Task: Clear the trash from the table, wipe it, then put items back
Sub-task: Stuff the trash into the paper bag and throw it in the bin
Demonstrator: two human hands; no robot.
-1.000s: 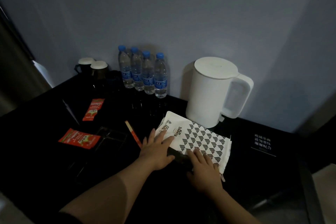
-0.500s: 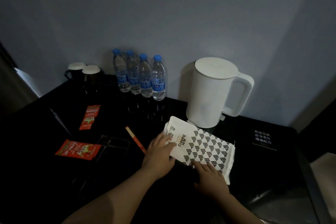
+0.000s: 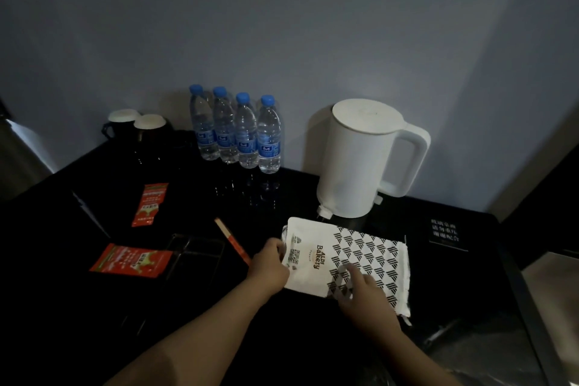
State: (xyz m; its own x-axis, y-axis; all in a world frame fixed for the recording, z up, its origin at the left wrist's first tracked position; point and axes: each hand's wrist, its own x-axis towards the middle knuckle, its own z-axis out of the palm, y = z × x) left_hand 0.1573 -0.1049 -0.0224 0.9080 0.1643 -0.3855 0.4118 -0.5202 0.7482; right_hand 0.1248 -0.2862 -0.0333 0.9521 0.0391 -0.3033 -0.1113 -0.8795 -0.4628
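Black table [image 3: 297,197], bakery bag [image 3: 363,254] lying flat before the kettle [image 3: 360,160].
Its long axis runs left-right; your left hand [image 3: 269,266] grips the logo end, your right hand [image 3: 366,294] rests straight-fingered on the patterned half.

One head-worn, wide-angle view looks forward and down across the black desk [image 3: 62,323] from close by. The wall [image 3: 282,25] fills the upper half of the frame.

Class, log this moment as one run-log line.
phase: trash clearing | left hand: grips bakery bag left edge | right hand: touches bakery bag near side
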